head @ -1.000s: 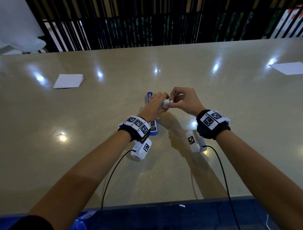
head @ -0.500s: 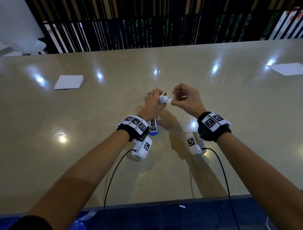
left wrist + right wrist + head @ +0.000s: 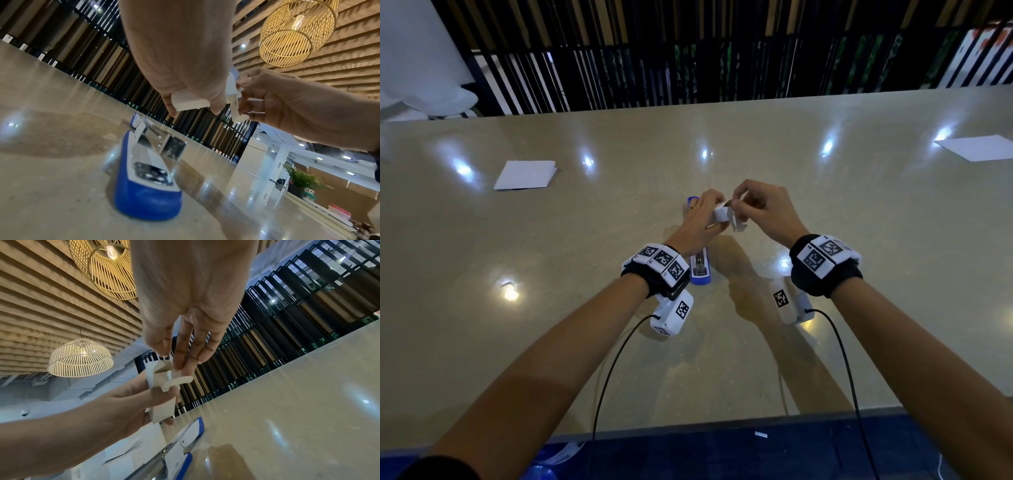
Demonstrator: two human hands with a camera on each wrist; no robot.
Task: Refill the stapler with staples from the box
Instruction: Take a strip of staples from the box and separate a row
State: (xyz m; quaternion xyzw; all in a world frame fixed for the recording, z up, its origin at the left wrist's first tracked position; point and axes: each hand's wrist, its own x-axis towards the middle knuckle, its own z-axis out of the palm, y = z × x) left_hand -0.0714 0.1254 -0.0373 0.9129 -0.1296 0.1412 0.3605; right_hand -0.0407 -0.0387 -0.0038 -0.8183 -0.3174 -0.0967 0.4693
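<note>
My left hand (image 3: 703,219) grips a small white staple box (image 3: 720,215) in the air above the table. Its end flap (image 3: 177,381) hangs open toward my right hand (image 3: 736,205), whose thumb and fingertips (image 3: 180,360) pinch at the box's open end. What lies between those fingertips is hidden. Beneath my left hand, the blue and white stapler (image 3: 700,270) lies opened out flat on the table, its metal staple channel (image 3: 156,172) facing up. In the left wrist view the staple box (image 3: 189,101) hangs above the stapler (image 3: 148,191).
On the beige table (image 3: 859,240), a folded white paper (image 3: 525,174) lies at the left and a white sheet (image 3: 977,147) at the far right. A black slatted screen (image 3: 688,58) stands behind the far edge. The near table edge (image 3: 722,423) is close to my body.
Half a second ago my right hand was slightly apart from the box. Now its fingertips are back at the open end, and the flap hangs further open.
</note>
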